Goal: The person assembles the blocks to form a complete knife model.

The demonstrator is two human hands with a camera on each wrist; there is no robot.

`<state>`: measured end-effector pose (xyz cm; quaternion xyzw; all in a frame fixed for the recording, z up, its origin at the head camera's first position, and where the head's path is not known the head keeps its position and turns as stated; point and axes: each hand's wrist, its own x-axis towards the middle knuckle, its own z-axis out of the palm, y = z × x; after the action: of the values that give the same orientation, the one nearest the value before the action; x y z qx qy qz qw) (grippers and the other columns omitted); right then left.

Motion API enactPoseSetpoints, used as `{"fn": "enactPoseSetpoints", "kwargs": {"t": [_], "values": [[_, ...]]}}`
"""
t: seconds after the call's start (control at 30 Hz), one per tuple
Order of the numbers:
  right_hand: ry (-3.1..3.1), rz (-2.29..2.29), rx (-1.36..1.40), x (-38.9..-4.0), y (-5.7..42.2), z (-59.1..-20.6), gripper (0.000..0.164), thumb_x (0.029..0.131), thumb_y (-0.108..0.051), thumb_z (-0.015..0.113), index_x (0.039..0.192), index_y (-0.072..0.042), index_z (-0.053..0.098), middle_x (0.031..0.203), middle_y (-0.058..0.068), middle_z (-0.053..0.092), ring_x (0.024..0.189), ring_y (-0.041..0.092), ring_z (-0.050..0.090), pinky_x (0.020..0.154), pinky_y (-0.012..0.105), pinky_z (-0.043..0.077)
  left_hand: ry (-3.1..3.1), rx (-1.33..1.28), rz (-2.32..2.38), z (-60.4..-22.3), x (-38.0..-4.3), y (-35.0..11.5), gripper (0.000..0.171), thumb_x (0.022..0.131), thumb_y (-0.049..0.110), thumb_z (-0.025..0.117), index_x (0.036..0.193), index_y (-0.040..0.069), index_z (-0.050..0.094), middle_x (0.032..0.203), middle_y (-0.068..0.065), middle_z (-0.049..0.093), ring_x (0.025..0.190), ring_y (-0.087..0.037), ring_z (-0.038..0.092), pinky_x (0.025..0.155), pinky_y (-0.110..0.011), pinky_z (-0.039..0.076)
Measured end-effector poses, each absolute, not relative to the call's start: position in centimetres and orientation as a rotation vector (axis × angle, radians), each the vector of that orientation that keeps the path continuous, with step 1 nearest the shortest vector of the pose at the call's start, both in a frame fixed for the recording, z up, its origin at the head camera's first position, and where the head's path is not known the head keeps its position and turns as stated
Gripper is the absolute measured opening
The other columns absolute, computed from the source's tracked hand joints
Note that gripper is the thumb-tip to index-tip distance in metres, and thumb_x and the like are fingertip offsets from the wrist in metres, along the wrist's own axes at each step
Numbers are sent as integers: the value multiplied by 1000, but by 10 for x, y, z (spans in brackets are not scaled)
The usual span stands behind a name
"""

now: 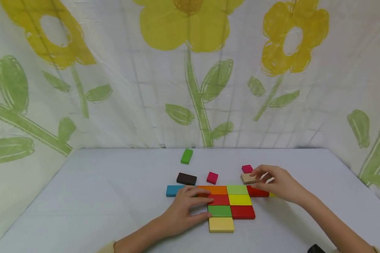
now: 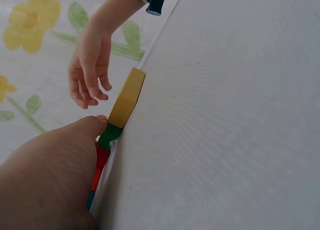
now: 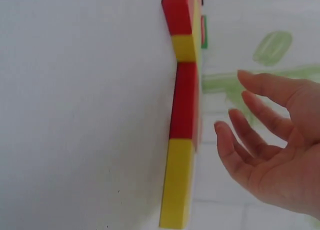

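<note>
Colored flat blocks lie edge to edge in a pattern on the white table. My left hand (image 1: 187, 212) rests at its left side, fingers spread over the orange block (image 1: 216, 190) and the red block (image 1: 220, 200). Its thumb touches the green block (image 1: 219, 211), just above the pale yellow block (image 1: 221, 225). Over the pattern's right end hovers my right hand (image 1: 277, 181), fingers loosely bent with nothing between them. It overlaps the dark red block (image 1: 258, 192) and a natural wood block (image 1: 247, 178). In the right wrist view, the yellow end block (image 3: 176, 182) lies beside that hand.
Loose behind the pattern are a dark brown block (image 1: 187, 179), two pinkish-red pieces, one a small cube (image 1: 212, 177), and a bright green block (image 1: 187, 156) farther back. A blue block (image 1: 175, 190) forms the left end. A flower-printed curtain (image 1: 145, 105) hangs behind the table.
</note>
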<state>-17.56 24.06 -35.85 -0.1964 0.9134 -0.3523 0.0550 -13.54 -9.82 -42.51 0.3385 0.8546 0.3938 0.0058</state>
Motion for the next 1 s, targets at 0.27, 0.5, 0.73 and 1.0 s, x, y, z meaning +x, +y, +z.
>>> {"fn": "enactPoseSetpoints", "kwargs": {"t": [0.27, 0.5, 0.73, 1.0], "values": [[2847, -998, -531, -195, 254, -368, 30, 92, -12, 81, 119, -2, 71, 115, 16, 71, 95, 23, 65, 73, 23, 57, 2675, 1059, 1228, -427, -136, -98, 40, 98, 37, 76, 136, 26, 74, 145, 9, 63, 134, -15, 45, 114, -55, 37], [2797, -1006, -486, -206, 261, -376, 36, 90, -16, 84, 120, -3, 71, 120, 18, 70, 96, 23, 61, 73, 24, 56, 2673, 1042, 1222, -426, -136, -98, 39, 98, 38, 76, 136, 26, 74, 145, 9, 62, 135, -15, 45, 114, -56, 37], [2752, -1027, -428, -211, 263, -377, 39, 87, -17, 86, 121, -3, 71, 122, 19, 68, 95, 24, 60, 72, 27, 56, 2679, 1049, 1221, -426, -136, -98, 39, 98, 37, 76, 136, 26, 74, 145, 9, 62, 134, -15, 45, 114, -56, 37], [2740, -1041, -430, -217, 263, -381, 36, 86, -9, 86, 118, -2, 71, 120, 22, 69, 89, 22, 60, 70, 24, 55, 2685, 1067, 1222, -427, -136, -99, 39, 98, 35, 76, 135, 25, 74, 144, 7, 63, 134, -17, 45, 113, -57, 37]]}}
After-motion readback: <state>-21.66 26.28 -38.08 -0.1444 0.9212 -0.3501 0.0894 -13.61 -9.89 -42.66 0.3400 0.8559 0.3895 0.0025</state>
